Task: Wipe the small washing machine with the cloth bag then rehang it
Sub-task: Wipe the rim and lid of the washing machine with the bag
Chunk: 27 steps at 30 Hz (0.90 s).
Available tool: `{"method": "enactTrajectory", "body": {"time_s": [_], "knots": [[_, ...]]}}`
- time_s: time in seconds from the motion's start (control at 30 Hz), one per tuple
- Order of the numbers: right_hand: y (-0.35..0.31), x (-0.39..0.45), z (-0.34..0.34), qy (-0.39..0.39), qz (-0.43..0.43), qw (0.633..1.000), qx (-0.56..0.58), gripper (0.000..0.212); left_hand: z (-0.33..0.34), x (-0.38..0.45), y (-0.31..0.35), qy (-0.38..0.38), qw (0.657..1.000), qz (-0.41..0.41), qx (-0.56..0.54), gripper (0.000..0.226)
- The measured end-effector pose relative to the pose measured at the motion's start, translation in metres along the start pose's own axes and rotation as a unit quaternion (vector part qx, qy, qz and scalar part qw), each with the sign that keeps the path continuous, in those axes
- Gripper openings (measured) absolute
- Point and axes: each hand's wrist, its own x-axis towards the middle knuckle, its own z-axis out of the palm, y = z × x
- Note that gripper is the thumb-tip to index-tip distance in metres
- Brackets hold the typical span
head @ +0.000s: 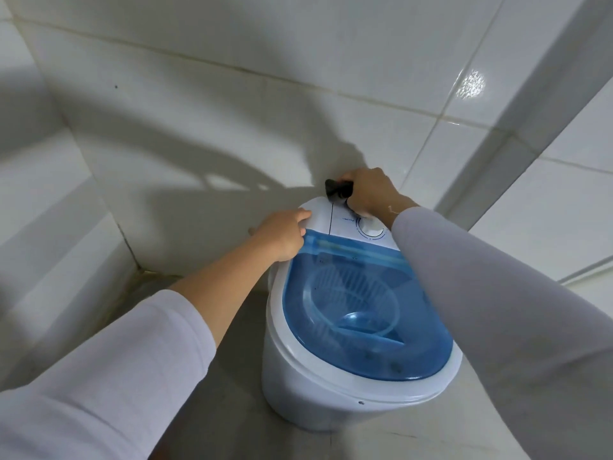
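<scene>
Right hand (368,194) closed around a bunched dark cloth bag (338,188), pressing it on the back edge of the small washing machine (331,386), which stands on the floor by the tiled wall. Left hand (285,234) rests open on its top, steadying. Wiping seems underway; rehanging remains

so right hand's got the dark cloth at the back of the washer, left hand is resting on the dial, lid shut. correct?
Not quite. The left hand rests on the washer's left rear edge, beside the lid's hinge end, not on the dial, which sits under the right wrist. The head view shows this. The rest holds: the right hand grips the dark cloth at the back, lid shut.
</scene>
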Motion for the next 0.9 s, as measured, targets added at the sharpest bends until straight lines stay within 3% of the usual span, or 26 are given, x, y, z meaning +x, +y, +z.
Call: {"method": "enactTrajectory", "body": {"time_s": [0.2, 0.47, 0.73, 0.8, 0.9], "knots": [[0.000, -0.007, 0.007, -0.008, -0.053, 0.998, -0.021, 0.038, 0.001, 0.007, -0.006, 0.019, 1.000, -0.012, -0.005, 0.045], [0.012, -0.021, 0.003, -0.091, -0.135, 0.986, -0.040, 0.054, 0.004, 0.001, -0.006, 0.022, 1.000, -0.018, 0.008, 0.047], [0.008, -0.023, -0.014, -0.169, -0.199, 0.954, -0.145, 0.042, 0.001, -0.002, -0.001, 0.029, 0.999, -0.032, 0.017, 0.047], [0.007, -0.020, -0.023, -0.128, -0.183, 0.967, -0.124, 0.042, -0.003, -0.004, 0.007, 0.029, 0.998, -0.043, 0.041, 0.039], [0.018, -0.012, -0.042, -0.007, -0.134, 0.990, -0.050, 0.043, -0.007, -0.004, 0.024, 0.058, 0.994, -0.050, 0.083, 0.024]]}}
